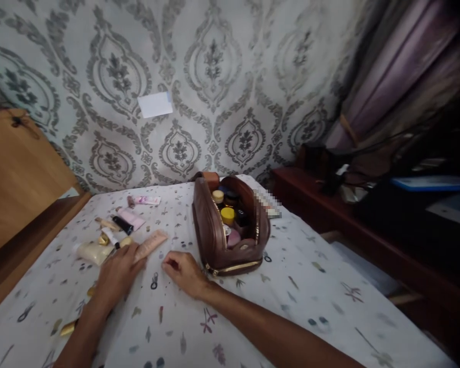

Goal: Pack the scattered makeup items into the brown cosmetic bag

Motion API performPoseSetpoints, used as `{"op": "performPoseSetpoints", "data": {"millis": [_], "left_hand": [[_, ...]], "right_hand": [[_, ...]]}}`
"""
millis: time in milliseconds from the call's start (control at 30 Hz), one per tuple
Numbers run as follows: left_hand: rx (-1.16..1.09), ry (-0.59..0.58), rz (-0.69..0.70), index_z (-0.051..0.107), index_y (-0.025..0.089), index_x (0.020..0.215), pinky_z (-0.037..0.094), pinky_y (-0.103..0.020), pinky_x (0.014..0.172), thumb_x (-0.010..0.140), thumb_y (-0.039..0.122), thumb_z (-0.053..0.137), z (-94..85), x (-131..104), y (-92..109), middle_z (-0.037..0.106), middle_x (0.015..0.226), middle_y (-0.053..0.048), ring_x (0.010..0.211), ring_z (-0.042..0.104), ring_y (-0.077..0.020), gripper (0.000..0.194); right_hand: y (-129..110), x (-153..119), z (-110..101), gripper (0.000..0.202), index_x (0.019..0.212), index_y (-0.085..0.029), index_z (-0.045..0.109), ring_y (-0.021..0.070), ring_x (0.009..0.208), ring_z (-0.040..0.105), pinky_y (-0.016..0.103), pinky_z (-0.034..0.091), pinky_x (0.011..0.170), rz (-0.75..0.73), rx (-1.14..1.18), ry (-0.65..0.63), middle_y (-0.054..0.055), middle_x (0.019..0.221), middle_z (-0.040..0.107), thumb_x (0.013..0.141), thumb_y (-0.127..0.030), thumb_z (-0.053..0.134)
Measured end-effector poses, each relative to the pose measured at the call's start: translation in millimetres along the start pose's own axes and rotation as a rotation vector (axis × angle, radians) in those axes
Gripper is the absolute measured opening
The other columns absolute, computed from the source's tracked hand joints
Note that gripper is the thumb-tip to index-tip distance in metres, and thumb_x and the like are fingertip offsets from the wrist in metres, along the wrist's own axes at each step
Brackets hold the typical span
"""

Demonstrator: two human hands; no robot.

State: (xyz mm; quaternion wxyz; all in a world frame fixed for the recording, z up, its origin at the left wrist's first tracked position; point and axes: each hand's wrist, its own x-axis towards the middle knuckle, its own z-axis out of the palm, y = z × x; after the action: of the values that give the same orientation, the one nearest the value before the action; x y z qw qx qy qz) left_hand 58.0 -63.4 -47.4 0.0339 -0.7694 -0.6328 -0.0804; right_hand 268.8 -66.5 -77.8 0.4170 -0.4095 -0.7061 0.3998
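Note:
My left hand (pixel 120 268) is closed on a peach-coloured squeeze tube (pixel 152 244), which points up and to the right just above the sheet. Under and around its fingers lie a cream-filled tube (pixel 94 253) and a round gold-topped item (pixel 126 241). My right hand (pixel 184 272) rests on the sheet with its fingers curled in, and nothing shows in them. Just to the right of that hand stands a brown leather toiletry bag (pixel 207 230), unzipped wide. Inside are several jars and bottles, among them one with a yellow lid (pixel 227 215).
Beyond my left hand lie a black tube (pixel 122 224), a pale pink tube (pixel 132 219) and a white-and-purple tube (pixel 147 200). A gold-capped item (pixel 69 327) is beside my left forearm. A dark red wooden ledge (pixel 329 214) borders the right side; a patterned wall stands behind.

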Motion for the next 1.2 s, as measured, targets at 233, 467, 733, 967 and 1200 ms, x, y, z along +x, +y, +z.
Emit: {"op": "performPoseSetpoints", "data": {"millis": [233,467,733,967,1200], "left_hand": [[0.030,0.012,-0.021,0.057,0.021,0.113,0.047,-0.036,0.077,0.095,0.043,0.040,4.3,2,0,0.069,0.108,-0.011,0.099,0.065,-0.0294,0.033],[0.022,0.034,0.016,0.056,0.021,0.114,0.048,-0.037,0.081,0.095,0.038,0.042,8.3,6,0,0.067,0.114,-0.012,0.104,0.063,-0.0292,0.029],[0.005,-0.028,-0.029,0.056,0.019,0.106,0.046,-0.037,0.085,0.093,0.029,0.055,-3.4,5,7,0.066,0.111,-0.012,0.104,0.062,-0.0282,0.017],[-0.028,-0.023,-0.038,0.057,0.019,0.105,0.046,-0.038,0.084,0.092,0.027,0.058,-11.9,0,9,0.066,0.109,-0.011,0.101,0.062,-0.0287,0.016],[-0.161,0.143,-0.042,0.062,0.021,0.106,0.048,-0.035,0.086,0.096,0.031,0.050,-13.0,4,-7,0.066,0.106,-0.007,0.102,0.061,-0.0246,0.019]], "right_hand": [[3,-1,-1,0.013,0.067,-0.018,0.058,0.0103,0.059,0.047,0.021,0.034,0.058,-0.024,-0.016,0.021,-0.005,0.063,0.053,0.078,-0.010,0.058],[9,1,-1,0.013,0.069,-0.018,0.058,0.0104,0.060,0.047,0.021,0.034,0.059,-0.036,-0.015,0.016,-0.004,0.065,0.054,0.081,-0.013,0.057],[15,5,2,0.016,0.068,-0.018,0.055,0.0122,0.061,0.046,0.023,0.033,0.060,-0.056,0.027,-0.030,-0.003,0.062,0.050,0.084,-0.019,0.053],[14,4,2,0.019,0.071,-0.018,0.057,0.0127,0.061,0.047,0.024,0.035,0.059,-0.042,0.014,-0.069,-0.002,0.063,0.052,0.087,-0.027,0.051],[12,4,2,0.021,0.070,-0.019,0.057,0.0127,0.059,0.047,0.024,0.035,0.058,-0.058,-0.013,-0.071,-0.002,0.062,0.052,0.087,-0.030,0.050]]}}
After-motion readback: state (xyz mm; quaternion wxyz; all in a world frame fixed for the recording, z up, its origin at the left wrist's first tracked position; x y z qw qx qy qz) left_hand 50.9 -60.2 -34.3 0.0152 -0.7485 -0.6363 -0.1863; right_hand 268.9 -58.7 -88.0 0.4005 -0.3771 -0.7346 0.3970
